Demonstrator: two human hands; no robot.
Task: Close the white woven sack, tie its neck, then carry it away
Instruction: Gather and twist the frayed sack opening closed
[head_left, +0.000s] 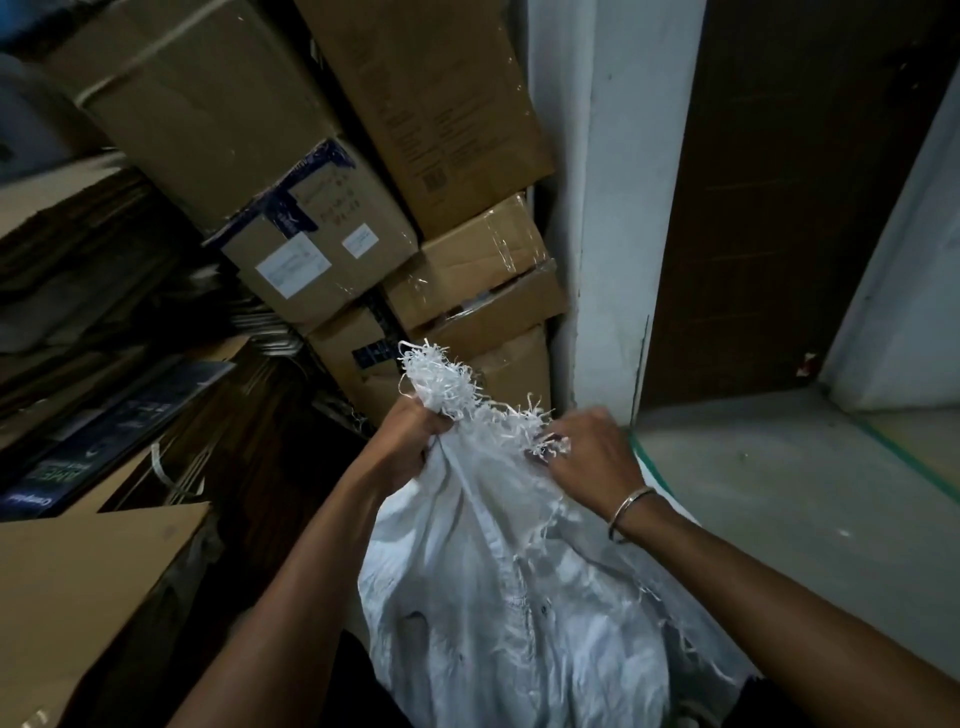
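Two-handed grip, left hand (410, 441), right hand (589, 457), on neck of upright sack (493, 597).

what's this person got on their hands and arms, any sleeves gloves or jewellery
No gloves on the left hand or right hand, and both forearms are bare with no sleeves in view. A thin silver-coloured bangle circles the right wrist.

Grey concrete floor (779, 493), scuffed, with a green tape line (904, 457) crossing its right side. White wall corner (597, 260) and dark door (779, 208) meet it at the back. Stacked cardboard boxes (467, 291) at left, base hidden. White sack (493, 597) covers its near edge, foot unseen.
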